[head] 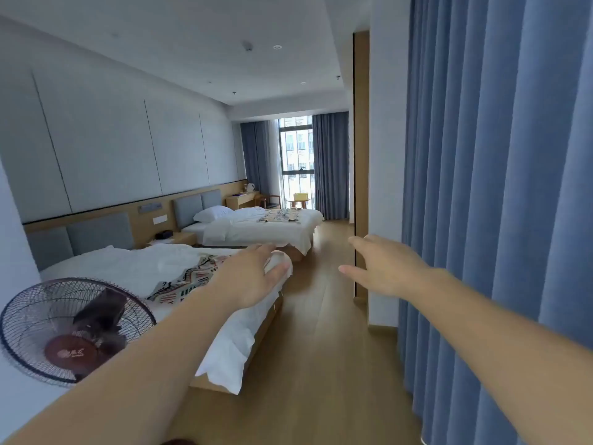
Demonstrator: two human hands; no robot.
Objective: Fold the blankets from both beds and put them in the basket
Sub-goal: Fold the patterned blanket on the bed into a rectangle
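Looking along a long bedroom through the head camera, I see two bare arms stretched forward. The left hand (253, 277) is released, fingers straight and close together, holding nothing. It overlaps the foot corner of the near bed (134, 268) in view, and I cannot tell whether it touches the sheet. The right hand (385, 268) is also released and empty, with its fingers extended. It hangs in the air above the wooden floor (321, 332), near the blue curtain (497, 187) that fills the right side.

The near bed, at lower left, has white bedding. A patterned blanket (189, 281) lies unfolded across it, partly hidden behind the left forearm. The far bed (256, 234) stands beyond it along the same left wall, with a white pillow (211, 213) at its head. A second patterned blanket (279, 216) lies rumpled across the far bed's foot end. A nightstand (179, 239) sits between the two beds.

A yellow basket (300, 196) rests on a small round tabletop (298, 201) by the window at the far end, well apart from both blankets. A round black fan (73, 329) stands at lower left, just beside the near bed. A white kettle (250, 187) stands on a desk against the left wall, past the far bed.
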